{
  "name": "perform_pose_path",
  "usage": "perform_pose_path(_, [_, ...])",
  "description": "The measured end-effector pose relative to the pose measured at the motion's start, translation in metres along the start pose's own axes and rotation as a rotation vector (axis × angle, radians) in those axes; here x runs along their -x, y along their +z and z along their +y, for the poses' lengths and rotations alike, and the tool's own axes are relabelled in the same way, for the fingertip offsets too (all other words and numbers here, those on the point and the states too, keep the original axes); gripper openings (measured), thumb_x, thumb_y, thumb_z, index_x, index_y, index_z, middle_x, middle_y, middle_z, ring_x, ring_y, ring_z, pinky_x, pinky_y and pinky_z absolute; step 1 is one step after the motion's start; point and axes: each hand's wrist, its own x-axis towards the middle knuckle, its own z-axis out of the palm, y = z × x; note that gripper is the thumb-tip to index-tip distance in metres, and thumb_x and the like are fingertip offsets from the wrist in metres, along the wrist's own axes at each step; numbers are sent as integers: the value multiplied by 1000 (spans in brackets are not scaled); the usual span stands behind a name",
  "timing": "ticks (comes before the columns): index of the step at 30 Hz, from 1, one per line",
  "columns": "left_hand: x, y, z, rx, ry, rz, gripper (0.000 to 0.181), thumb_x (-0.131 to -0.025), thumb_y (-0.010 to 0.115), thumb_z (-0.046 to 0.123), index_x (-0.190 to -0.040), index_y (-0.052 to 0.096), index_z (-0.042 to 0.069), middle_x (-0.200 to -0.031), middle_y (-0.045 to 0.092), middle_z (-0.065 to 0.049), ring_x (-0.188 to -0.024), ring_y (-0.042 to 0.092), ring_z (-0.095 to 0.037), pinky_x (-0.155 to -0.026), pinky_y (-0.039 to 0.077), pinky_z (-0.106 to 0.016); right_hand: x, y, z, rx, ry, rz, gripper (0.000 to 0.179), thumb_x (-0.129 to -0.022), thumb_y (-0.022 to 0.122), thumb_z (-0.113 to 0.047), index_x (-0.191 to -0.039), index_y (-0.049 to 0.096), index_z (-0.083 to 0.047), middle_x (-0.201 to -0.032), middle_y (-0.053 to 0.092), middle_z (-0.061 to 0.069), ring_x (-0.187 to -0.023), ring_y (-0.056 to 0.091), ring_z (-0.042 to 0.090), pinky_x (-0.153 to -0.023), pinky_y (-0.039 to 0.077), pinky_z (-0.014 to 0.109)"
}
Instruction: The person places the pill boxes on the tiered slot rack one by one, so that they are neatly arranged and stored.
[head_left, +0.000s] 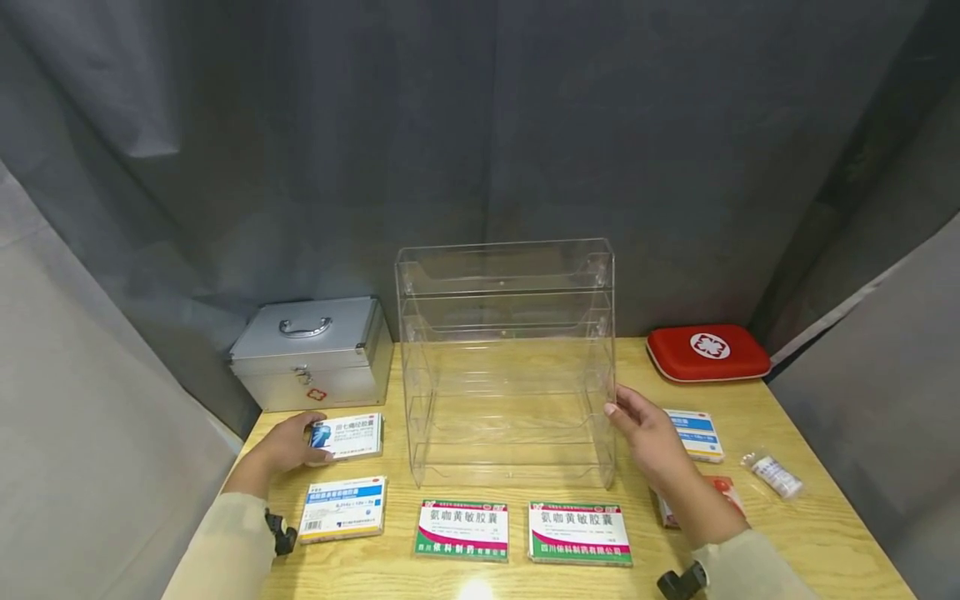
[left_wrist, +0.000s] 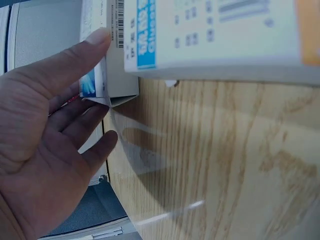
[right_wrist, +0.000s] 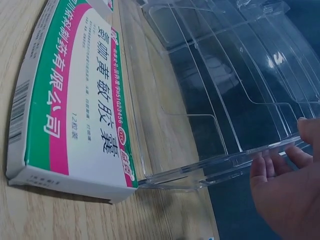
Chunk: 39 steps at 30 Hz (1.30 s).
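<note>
My left hand [head_left: 288, 442] holds a white medicine box [head_left: 357, 437] with a blue head picture by its left end. In the left wrist view the thumb lies on the box's face, the other fingers at its end. My right hand [head_left: 651, 432] grips the right side edge of a clear plastic display rack [head_left: 506, 477], thumb in front. The right wrist view shows its fingertips at the rack's side wall. The tiered rack stands upright, its shelves holding nothing. Two green, pink and white capsule boxes [head_left: 462, 530] [head_left: 579, 533] lie before it.
A silver first-aid case [head_left: 307, 367] stands at back left; a red zip case [head_left: 707, 352] lies at back right. Blue-and-white boxes [head_left: 343, 510] [head_left: 696, 435] lie on both sides. A small bagged bottle [head_left: 776, 475] and a red packet [head_left: 726, 492] are at right.
</note>
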Motion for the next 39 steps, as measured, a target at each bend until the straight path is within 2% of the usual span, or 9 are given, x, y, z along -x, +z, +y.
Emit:
perform_pose_path(3, [2, 1, 2, 21, 2, 34, 90, -83, 98, 22, -155, 50, -1, -153, 56, -31, -137, 57, -49, -123, 42, -72, -1, 0, 1, -12, 2, -2, 63, -117, 55, -27, -171, 32, -5, -175, 39, 20, -162, 36, 35, -136, 29, 53])
perform_pose_path(7, [6, 0, 5, 8, 33, 73, 83, -82, 99, 19, -147, 52, -4, -142, 62, -29, -124, 63, -42, -116, 49, -68, -2, 0, 2, -29, 3, -5, 61, -117, 54, -23, -171, 32, -4, -175, 38, 21, -163, 35, 34, -137, 29, 52])
perform_pose_path(15, [13, -2, 3, 45, 20, 101, 66, -88, 92, 9, -142, 55, 2, -137, 67, -24, -124, 68, -42, -104, 60, -57, -2, 0, 3, -22, -11, -1, 60, -117, 54, -23, -170, 33, -4, -174, 38, 22, -163, 34, 34, -136, 30, 52])
perform_pose_path(18, [15, -4, 0, 82, 34, 109, 57, -91, 88, 5, -139, 57, 2, -133, 68, -23, -118, 70, -40, -92, 64, -48, -1, 0, 3, -12, -21, 4, 60, -117, 55, -24, -170, 35, -4, -174, 39, 22, -162, 35, 35, -135, 31, 52])
perform_pose_path(21, [18, -4, -3, 105, 65, 135, 43, -96, 83, 6, -134, 60, 5, -131, 68, -22, -112, 70, -35, -83, 63, -40, -1, -1, 3, -8, -21, 6, 60, -117, 55, -25, -170, 36, -5, -174, 39, 20, -162, 35, 35, -135, 32, 52])
perform_pose_path(26, [26, -6, -8, 116, 120, 211, 23, -105, 75, 14, -125, 67, 11, -133, 70, -17, -112, 73, -32, -86, 60, -40, -1, -1, 5, -5, -12, 3, 60, -117, 55, -26, -170, 35, -7, -175, 38, 19, -163, 34, 35, -135, 32, 52])
perform_pose_path(30, [37, -9, -5, 159, 139, 251, 19, -108, 71, 14, -126, 69, 10, -136, 70, -21, -120, 74, -40, -91, 63, -44, -1, 0, 7, -12, -8, -5, 60, -117, 54, -24, -171, 34, -6, -175, 38, 20, -163, 35, 35, -135, 32, 52])
perform_pose_path(35, [54, -15, 2, 222, 156, 281, 19, -113, 62, 12, -130, 66, 7, -148, 62, -27, -135, 65, -49, -100, 65, -52, 0, 1, 6, -12, -17, -3, 60, -117, 54, -25, -171, 35, -7, -174, 40, 20, -161, 37, 35, -134, 33, 53])
perform_pose_path(39, [67, -20, 10, 266, 155, 327, 22, -114, 60, 16, -134, 65, 8, -148, 63, -28, -136, 65, -48, -94, 66, -41, 0, 1, 6, -16, -18, 5, 59, -117, 55, -27, -170, 37, -9, -174, 40, 18, -161, 36, 34, -134, 33, 53])
